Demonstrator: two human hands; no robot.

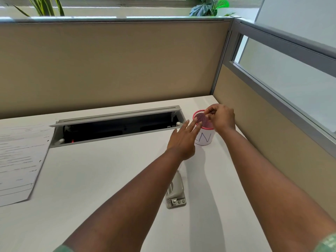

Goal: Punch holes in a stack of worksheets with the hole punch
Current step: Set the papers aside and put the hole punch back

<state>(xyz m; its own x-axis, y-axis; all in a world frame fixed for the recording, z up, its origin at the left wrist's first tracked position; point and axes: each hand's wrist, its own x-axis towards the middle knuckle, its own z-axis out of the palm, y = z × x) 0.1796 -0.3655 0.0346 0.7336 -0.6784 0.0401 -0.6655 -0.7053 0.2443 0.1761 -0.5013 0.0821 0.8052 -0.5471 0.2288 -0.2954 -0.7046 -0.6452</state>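
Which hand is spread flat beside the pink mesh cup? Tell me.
The left hand: its fingers are straight, reaching the pink mesh cup. The right hand hovers over the rim with fingers curled.

Bare white desk (94,179) is lying open centrally; a grey metal hole punch (176,190) and pink mesh cup (203,128) are crowding the right.

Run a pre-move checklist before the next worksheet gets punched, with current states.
1. Hole punch within reach on the desk: ok, it lies beneath the left forearm.
2. Worksheets on the desk: ok, at far left, holes visible along their right edge.
3. Left hand free: ok, fingers straight, reaching toward the pink mesh cup.
4. Right hand free: cannot tell, fingers curled over the cup's rim.
5. Paper loaded in the punch: not ok, none there.
6. Cup contents: cannot tell.
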